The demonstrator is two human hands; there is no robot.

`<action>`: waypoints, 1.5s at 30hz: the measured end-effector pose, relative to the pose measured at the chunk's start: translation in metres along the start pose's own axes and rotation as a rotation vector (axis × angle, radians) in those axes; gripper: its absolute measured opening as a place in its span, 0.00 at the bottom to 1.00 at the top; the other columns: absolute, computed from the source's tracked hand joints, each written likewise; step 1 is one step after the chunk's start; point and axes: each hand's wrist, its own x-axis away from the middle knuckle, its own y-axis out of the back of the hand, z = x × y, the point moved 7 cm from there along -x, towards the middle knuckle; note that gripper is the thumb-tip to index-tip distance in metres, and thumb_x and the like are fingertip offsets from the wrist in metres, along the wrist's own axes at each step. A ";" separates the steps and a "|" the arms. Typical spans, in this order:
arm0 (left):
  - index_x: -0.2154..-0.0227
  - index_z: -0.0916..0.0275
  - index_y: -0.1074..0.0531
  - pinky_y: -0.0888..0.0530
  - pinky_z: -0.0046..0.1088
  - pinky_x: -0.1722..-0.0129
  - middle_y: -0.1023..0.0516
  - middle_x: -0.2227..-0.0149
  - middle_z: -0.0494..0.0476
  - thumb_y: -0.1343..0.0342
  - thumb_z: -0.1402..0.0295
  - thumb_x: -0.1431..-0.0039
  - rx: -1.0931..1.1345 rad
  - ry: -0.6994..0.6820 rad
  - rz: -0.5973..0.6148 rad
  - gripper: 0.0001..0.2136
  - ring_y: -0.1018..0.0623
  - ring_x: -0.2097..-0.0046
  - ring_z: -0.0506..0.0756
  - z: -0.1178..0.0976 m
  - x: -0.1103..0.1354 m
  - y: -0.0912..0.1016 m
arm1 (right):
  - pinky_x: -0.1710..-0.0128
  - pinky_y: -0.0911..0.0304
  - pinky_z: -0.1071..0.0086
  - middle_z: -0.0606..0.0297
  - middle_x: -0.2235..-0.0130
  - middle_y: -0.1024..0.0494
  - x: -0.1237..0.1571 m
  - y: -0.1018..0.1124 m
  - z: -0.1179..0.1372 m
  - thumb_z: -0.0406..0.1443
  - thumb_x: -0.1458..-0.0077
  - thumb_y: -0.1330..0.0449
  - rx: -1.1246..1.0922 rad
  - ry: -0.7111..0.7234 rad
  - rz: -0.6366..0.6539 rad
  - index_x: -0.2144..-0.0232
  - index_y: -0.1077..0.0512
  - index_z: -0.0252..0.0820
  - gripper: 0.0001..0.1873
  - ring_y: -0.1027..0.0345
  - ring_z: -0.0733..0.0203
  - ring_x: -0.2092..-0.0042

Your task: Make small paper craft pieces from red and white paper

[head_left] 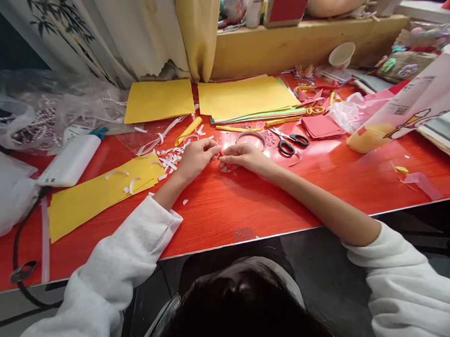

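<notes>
My left hand [196,159] and my right hand [248,157] meet over the red table, fingertips pinched together. Between them is a small piece of red paper [229,165], mostly hidden by the fingers. A roll of tape [261,138] lies just beyond my right hand. Black-handled scissors [289,141] rest open to the right of it, near a stack of red paper squares [322,126]. White paper scraps [171,162] are scattered beside my left hand.
Yellow sheets [158,100] and a stack of coloured paper [244,97] lie at the back. Yellow strips [94,200] and a white power bank-like block [71,160] are at left. A plastic cup with yellow drink [374,133] stands at right. The table's front edge is near my forearms.
</notes>
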 end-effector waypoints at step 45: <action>0.77 0.62 0.35 0.38 0.27 0.66 0.31 0.74 0.50 0.47 0.67 0.43 -0.254 -0.078 -0.087 0.09 0.34 0.70 0.50 -0.015 0.005 -0.002 | 0.59 0.33 0.69 0.61 0.67 0.22 0.001 0.002 -0.006 0.46 0.52 0.36 0.005 -0.029 0.057 0.69 0.25 0.36 0.17 0.28 0.61 0.62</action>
